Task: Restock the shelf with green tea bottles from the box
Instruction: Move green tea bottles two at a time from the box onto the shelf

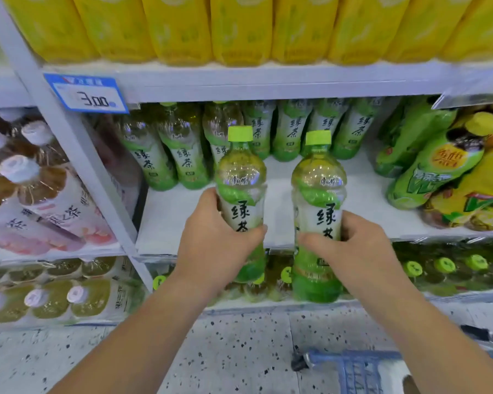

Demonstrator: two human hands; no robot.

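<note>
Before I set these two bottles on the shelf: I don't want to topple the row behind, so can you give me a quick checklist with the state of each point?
1. Grip, left hand curled round the left bottle: ok.
2. Grip, right hand curled round the right bottle: ok.
3. Both bottles upright with green caps on: ok.
4. Bare space on the shelf in front of the back row of the same bottles: ok.
5. Caps screwed tight: cannot tell.
</note>
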